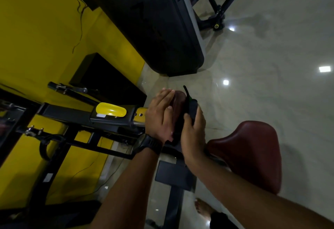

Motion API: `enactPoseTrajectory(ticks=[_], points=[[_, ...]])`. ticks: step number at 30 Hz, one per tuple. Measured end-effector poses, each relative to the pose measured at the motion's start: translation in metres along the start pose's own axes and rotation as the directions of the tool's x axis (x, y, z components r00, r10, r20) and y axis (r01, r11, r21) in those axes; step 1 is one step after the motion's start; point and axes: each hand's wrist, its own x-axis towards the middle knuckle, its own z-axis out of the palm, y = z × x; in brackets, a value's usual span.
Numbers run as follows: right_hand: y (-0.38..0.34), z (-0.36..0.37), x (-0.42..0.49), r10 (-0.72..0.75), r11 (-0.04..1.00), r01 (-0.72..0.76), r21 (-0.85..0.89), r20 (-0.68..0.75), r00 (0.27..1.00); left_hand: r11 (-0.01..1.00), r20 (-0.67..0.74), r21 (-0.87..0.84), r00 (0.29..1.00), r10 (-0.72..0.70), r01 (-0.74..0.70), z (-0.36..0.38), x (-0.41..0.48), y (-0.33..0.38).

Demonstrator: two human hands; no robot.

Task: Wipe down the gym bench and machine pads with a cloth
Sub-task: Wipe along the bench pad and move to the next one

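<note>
A small dark red machine pad (179, 100) sits at the end of a black and yellow arm (108, 114). My left hand (160, 116), with a black watch on the wrist, lies flat against the pad's left side, fingers together. My right hand (192, 134) grips a dark cloth (189, 111) and presses it on the pad's right side. A larger dark red seat pad (253, 152) stands lower right, under my right forearm. Most of the small pad is hidden by my hands.
A yellow wall (36, 29) with hanging cables fills the left. A big black treadmill (153, 20) lies across the top. Black machine frame bars (59, 138) run at left. Glossy grey floor tiles (271, 66) spread to the right. A bare foot (202, 207) shows at the bottom.
</note>
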Motion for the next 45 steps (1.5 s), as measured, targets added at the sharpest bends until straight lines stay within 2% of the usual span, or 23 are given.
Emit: enactPoseTrajectory(ticks=[3, 5, 7, 10, 12, 14, 16, 18, 20, 23, 24, 25, 29, 31, 33, 36, 37, 38, 40, 42, 43, 44, 45], points=[[-0.014, 0.003, -0.007, -0.273, 0.961, 0.272, -0.042, -0.034, 0.961, 1.000, -0.001, 0.007, 1.000, 0.003, -0.003, 0.001, 0.000, 0.000], [-0.018, 0.003, 0.014, -0.338, 0.939, 0.337, -0.071, 0.004, 0.941, 1.000, -0.010, 0.012, 1.000, 0.002, -0.002, 0.001, 0.000, 0.000], [-0.011, 0.000, 0.036, -0.256, 0.966, 0.257, -0.024, 0.031, 0.966, 1.000, -0.004, 0.020, 1.000, 0.009, -0.009, 0.001, 0.001, -0.001], [0.003, -0.004, 0.039, 0.017, 1.000, -0.017, 0.018, 0.025, 1.000, 0.999, 0.004, 0.033, 1.000, 0.012, -0.012, 0.001, 0.000, -0.001], [0.006, -0.001, 0.017, 0.043, 0.999, -0.044, 0.014, 0.007, 0.999, 0.999, -0.001, 0.035, 1.000, 0.017, -0.017, 0.000, 0.000, 0.000], [-0.001, 0.003, -0.007, -0.121, 0.992, 0.121, 0.036, -0.009, 0.993, 0.999, 0.001, 0.041, 1.000, 0.025, -0.025, 0.000, 0.001, 0.000], [-0.014, 0.003, -0.008, -0.319, 0.948, 0.318, -0.026, -0.018, 0.948, 0.999, 0.000, 0.039, 1.000, 0.028, -0.028, 0.000, 0.001, 0.000], [-0.020, 0.003, 0.015, -0.402, 0.911, 0.401, -0.091, 0.011, 0.916, 0.999, -0.009, 0.036, 1.000, 0.029, -0.029, 0.000, 0.001, 0.000], [-0.011, 0.002, 0.041, -0.314, 0.947, 0.316, -0.055, 0.035, 0.949, 0.999, -0.006, 0.041, 1.000, 0.029, -0.029, 0.000, 0.001, 0.000], [0.010, -0.003, 0.049, 0.030, 0.996, -0.034, 0.078, 0.041, 0.999, 0.999, -0.004, 0.047, 1.000, 0.027, -0.026, 0.000, 0.001, 0.001], [0.014, -0.004, 0.039, 0.079, 0.994, -0.080, 0.072, 0.026, 0.997, 0.998, -0.005, 0.052, 1.000, 0.027, -0.027, 0.000, 0.000, 0.001], [0.015, -0.002, 0.026, 0.058, 0.997, -0.059, 0.054, 0.011, 0.998, 0.998, -0.006, 0.057, 1.000, 0.030, -0.030, 0.000, 0.000, 0.002], [-0.005, 0.006, -0.011, -0.290, 0.957, 0.291, 0.023, -0.042, 0.956, 0.998, 0.003, 0.059, 1.000, 0.020, -0.020, -0.001, 0.000, -0.001], [-0.014, 0.007, 0.011, -0.352, 0.936, 0.351, -0.028, -0.035, 0.936, 0.998, -0.001, 0.055, 1.000, 0.023, -0.023, 0.000, 0.000, 0.000], [-0.015, 0.004, 0.038, -0.280, 0.960, 0.280, -0.025, -0.008, 0.960, 0.998, -0.005, 0.050, 0.999, 0.033, -0.033, 0.000, 0.000, 0.000], [-0.002, -0.001, 0.044, 0.004, 1.000, -0.004, 0.010, 0.003, 1.000, 0.999, -0.007, 0.043, 0.999, 0.034, -0.034, 0.001, 0.000, -0.002], [0.004, -0.001, 0.037, 0.053, 0.998, -0.053, 0.021, -0.002, 0.999, 0.998, -0.009, 0.044, 0.999, 0.038, -0.037, 0.000, 0.001, -0.001], [0.008, 0.000, 0.026, 0.043, 0.999, -0.042, 0.024, -0.008, 0.999, 0.998, -0.008, 0.045, 0.999, 0.039, -0.039, 0.000, 0.000, -0.001], [0.005, 0.002, 0.011, -0.135, 0.990, 0.135, 0.040, -0.004, 0.991, 0.998, -0.005, 0.049, 0.999, 0.046, -0.046, 0.000, 0.001, -0.001], [-0.007, 0.000, 0.019, -0.382, 0.924, 0.381, 0.029, 0.012, 0.924, 0.998, -0.015, 0.047, 0.999, 0.048, -0.047, 0.001, 0.001, -0.001], [-0.010, 0.000, 0.030, -0.449, 0.893, 0.449, 0.011, 0.028, 0.893, 0.998, -0.020, 0.044, 0.998, 0.053, -0.053, 0.001, 0.001, -0.002], [-0.008, 0.000, 0.043, -0.447, 0.894, 0.447, -0.003, 0.041, 0.894, 0.997, -0.026, 0.045, 0.998, 0.058, -0.057, 0.002, 0.002, -0.003], [-0.004, 0.000, 0.056, -0.376, 0.926, 0.377, -0.014, 0.045, 0.926, 0.997, -0.030, 0.050, 0.998, 0.061, -0.059, 0.003, 0.002, -0.003]])
